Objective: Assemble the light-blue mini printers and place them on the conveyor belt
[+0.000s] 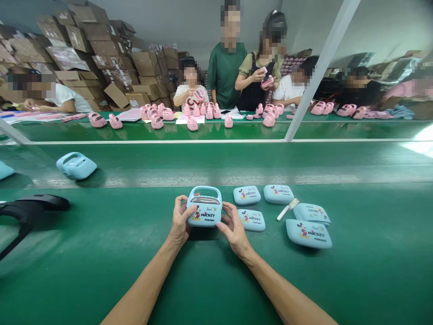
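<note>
Between both hands is a light blue plastic case with a loop handle (204, 215), its printed front with a cartoon mouse and the word MICKEY turned toward me. My left hand (181, 219) grips its left side, thumb on the front face. My right hand (235, 228) holds the right side, thumb at the lower corner. Just right of my right hand lies a loose printed blue panel (252, 220). Behind it rest two similar panels, one (246, 195) nearer the case and another (278, 194) farther right. A white-handled brush (287, 209) lies beside them.
Farther right, one printed panel (308, 234) overlaps another (311, 213). A blue handled case (76, 166) sits on the belt (162, 162) at left. A black strap-like object (37, 205) lies at the left edge. Across the belt, several people work among pink cases (192, 123).
</note>
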Demonstrator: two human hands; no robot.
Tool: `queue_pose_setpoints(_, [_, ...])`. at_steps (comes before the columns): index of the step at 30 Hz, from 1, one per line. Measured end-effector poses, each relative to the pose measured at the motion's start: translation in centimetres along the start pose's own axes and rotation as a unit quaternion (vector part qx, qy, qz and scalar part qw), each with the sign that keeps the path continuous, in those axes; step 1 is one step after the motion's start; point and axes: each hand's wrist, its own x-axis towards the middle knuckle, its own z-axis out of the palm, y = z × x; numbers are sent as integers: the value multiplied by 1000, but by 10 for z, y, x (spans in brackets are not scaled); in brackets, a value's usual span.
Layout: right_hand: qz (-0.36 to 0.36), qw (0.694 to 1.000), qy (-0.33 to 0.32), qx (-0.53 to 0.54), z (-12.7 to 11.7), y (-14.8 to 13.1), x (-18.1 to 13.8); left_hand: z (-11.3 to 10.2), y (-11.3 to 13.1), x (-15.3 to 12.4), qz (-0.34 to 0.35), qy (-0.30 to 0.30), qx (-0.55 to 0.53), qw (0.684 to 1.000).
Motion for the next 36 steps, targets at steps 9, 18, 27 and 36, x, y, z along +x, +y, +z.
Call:
queue_pose_setpoints(9, [102,990,-16,97,-3,0,0,-6,-10,-9,-52,-78,-60,994])
queue_pose_setpoints(18, [128,988,-2,90,-16,16,-1,-16,-26,-3,80,10,65,995])
queue_pose_setpoints(27, [101,992,61,-55,-27,-12,74,-24,-39,10,125,171,-18,977])
queue_pose_setpoints(36, [-15,917,176,-357,-21,-11,182,-22,-49,12,86,164,-26,982])
